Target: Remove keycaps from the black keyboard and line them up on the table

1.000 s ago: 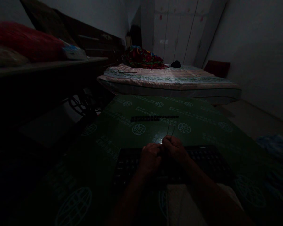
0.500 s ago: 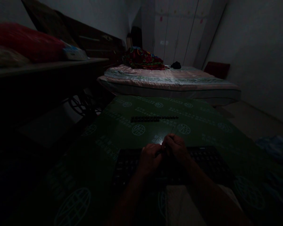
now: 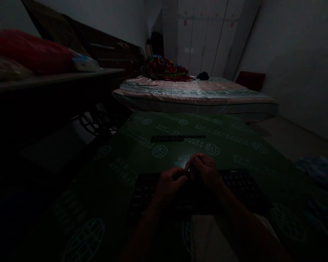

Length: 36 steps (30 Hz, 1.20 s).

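Observation:
A black keyboard lies on the green table, partly covered by my forearms. Above its far edge, my left hand is closed in a pinch, thumb and fingertips pointing toward the other hand. My right hand is curled shut right beside it, and the fingertips of both hands meet or nearly meet. A small bright glint shows between them. Whatever the fingers hold is too dark and too covered to make out. Beyond the hands, loose black keycaps stand in a neat line on the table.
The green table has printed globes and lettering. A pale cloth or pad lies under my right forearm. Past the table is a bed with a red patterned blanket. A shelf at left carries a red bag.
Two thin wire-like prongs that stuck up from my right hand no longer show. My left hand has shifted slightly left, its thumb now stretched toward the right hand. The keycap line is unchanged.

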### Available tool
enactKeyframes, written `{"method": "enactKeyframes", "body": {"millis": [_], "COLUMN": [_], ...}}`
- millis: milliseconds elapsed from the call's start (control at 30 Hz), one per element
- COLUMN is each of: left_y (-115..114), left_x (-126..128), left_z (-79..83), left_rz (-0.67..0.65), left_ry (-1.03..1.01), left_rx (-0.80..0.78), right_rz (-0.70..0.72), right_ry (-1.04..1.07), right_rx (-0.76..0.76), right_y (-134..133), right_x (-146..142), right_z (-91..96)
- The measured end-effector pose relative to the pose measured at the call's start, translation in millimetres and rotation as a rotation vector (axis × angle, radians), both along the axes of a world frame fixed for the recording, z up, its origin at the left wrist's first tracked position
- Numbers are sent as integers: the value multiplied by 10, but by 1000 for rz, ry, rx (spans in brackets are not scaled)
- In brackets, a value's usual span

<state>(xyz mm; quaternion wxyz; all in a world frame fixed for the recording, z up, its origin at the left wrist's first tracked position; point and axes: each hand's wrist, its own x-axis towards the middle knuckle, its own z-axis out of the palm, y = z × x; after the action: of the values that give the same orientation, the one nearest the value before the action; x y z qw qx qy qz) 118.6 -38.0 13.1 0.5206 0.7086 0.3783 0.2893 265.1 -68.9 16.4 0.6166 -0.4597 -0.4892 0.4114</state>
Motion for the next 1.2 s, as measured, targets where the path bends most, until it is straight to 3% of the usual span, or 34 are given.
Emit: {"method": "enactKeyframes", "body": {"millis": [333,500,633,800,867,1000,1200], "left_y": [4,42,84,82,76,79,70], "left_x": [-19,-31,-65,-82,-81,-84,-104], "left_z": [72,36,4,21,33,26,0], "left_rz": [94,257,306,305,310,329,317], "left_ry": [-147,-192,-224,-284,-315,-405,-513], "left_rx": [-144,-147,-148,-190,-210,-271,-385], "right_rz": [-43,-176,-297,-402,-390,-296,-156], "right_ry": [-68,-103,-321,-809,-918,-941,-908], "right_rx": [49,64,80,191,265,366,328], "right_y": [-49,-50,-55,-60,-60,-52,-53], "right_x": [-56,-20,48,58,28,-58,-165], "right_z": [125,107,61,72,88,92,42]}}
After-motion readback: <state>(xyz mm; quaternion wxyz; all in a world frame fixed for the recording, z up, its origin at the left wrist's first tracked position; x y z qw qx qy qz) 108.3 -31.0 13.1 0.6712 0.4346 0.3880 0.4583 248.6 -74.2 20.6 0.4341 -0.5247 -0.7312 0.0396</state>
